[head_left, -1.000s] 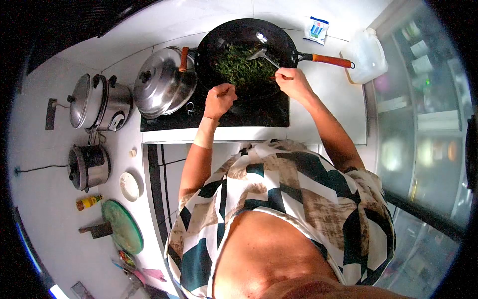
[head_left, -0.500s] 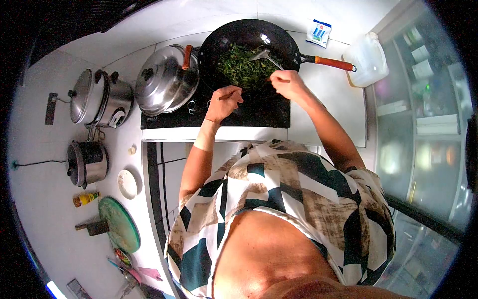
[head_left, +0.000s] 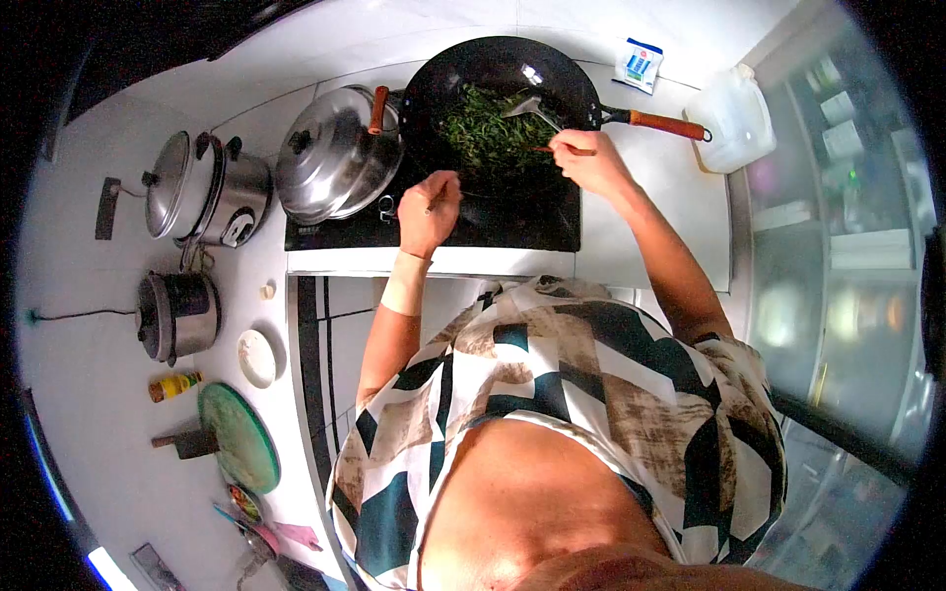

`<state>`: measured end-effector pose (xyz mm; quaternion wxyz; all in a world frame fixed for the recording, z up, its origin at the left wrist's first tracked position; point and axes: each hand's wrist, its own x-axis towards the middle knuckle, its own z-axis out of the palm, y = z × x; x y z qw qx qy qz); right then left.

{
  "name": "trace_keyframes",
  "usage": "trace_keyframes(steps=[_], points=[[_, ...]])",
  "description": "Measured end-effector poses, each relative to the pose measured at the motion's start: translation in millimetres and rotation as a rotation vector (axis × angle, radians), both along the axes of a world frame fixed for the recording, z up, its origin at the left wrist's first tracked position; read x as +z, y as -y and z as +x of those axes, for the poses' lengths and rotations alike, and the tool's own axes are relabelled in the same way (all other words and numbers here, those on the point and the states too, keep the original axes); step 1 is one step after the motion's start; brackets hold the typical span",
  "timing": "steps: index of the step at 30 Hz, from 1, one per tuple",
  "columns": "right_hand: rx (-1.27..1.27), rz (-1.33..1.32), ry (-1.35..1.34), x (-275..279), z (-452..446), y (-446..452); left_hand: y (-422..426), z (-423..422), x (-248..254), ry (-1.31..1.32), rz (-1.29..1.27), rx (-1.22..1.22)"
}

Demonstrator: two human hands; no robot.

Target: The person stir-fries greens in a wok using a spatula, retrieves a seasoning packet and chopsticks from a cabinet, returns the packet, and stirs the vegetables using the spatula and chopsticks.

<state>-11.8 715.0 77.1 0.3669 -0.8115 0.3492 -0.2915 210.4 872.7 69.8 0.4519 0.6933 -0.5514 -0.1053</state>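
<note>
left hand (head_left: 431,212) shifts slightly left of its spot half second ago, fingers curled tighter around what may be thin stick (head_left: 430,208); blur hides detail. so greens (head_left: 483,136), heaped in wok (head_left: 569,84), lie slightly freer on that side. right hand (head_left: 589,163), pinched narrow, keeps spatula (head_left: 527,105), blade among greens. lid (head_left: 333,158) crowds wok's left rim, leaving little room. wok handle (head_left: 665,123) points right, toward tub (head_left: 731,123). roomier over tabletop (head_left: 660,212), right of hob (head_left: 522,225); hob's front edge passes beneath left wrist.
</note>
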Motion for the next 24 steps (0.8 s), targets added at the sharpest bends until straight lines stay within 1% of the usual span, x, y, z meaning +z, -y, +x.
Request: trace_keyframes(steps=[1,2,3,5,6,7,8,9,10,11,13,14,15,17,18,19,20,21,23,24], points=[[0.059,0.052,0.088,-3.8,4.9,-0.6,1.9,4.3,-4.2,0.076,0.030,0.058],[0.059,0.117,0.111,-2.0,12.4,-8.1,5.6,3.9,-10.0,0.084,0.047,0.041],[0.071,0.245,0.060,4.0,17.0,-14.8,8.0,4.2,-15.3,0.093,0.064,0.026],[0.011,0.038,-0.099,-4.5,17.6,-9.1,10.8,-4.6,-17.2,-0.210,0.096,-0.141],[-0.086,-0.059,-0.173,-4.4,12.5,-6.9,10.4,-8.4,-12.8,-0.342,0.096,-0.161],[-0.181,-0.161,-0.248,-3.3,7.5,-2.1,10.1,-7.8,-6.6,-0.272,0.088,-0.120],[-0.221,-0.174,-0.274,9.4,3.4,-4.4,8.0,-5.8,-1.1,-0.204,0.085,-0.081],[-0.145,-0.141,-0.195,17.2,-2.9,-2.4,4.6,-2.9,0.9,-0.138,0.086,-0.044],[-0.118,-0.029,-0.111,12.8,-3.1,-1.0,5.2,4.9,-10.6,-0.217,0.063,-0.067],[-0.091,0.080,-0.026,5.9,-2.1,0.5,7.5,2.0,-9.5,-0.261,0.069,-0.086],[-0.009,0.087,-0.051,-7.1,5.2,2.0,10.8,-5.1,-6.1,-0.345,0.083,-0.123],[-0.015,0.037,-0.113,-7.6,8.0,-0.3,16.9,-7.9,-11.7,-0.328,0.091,-0.159],[-0.031,0.075,-0.098,-14.3,6.0,3.3,20.9,-11.1,-13.0,-0.376,0.108,-0.215],[-0.059,0.146,-0.069,-30.2,0.2,16.5,27.3,-6.1,-27.1,0.062,0.048,-0.192],[-0.086,0.357,-0.069,1.7,-5.0,4.9,26.0,-8.7,-17.4,0.089,0.077,-0.135],[-0.107,0.425,-0.023,16.8,-9.4,0.9,22.6,-11.8,-6.8,0.116,0.109,-0.082],[-0.117,0.359,0.018,17.2,-11.8,2.5,21.3,-15.8,-0.3,0.142,0.143,-0.032],[-0.126,0.295,0.054,17.0,-15.0,4.9,25.5,-19.0,-3.5,0.076,0.080,-0.088],[-0.091,0.370,0.015,-3.1,-16.5,12.4,39.0,-24.8,-16.9,-0.054,-0.046,-0.191],[-0.071,0.405,0.000,-6.3,-14.1,13.4,46.4,-27.7,-26.5,-0.083,-0.041,-0.250]])
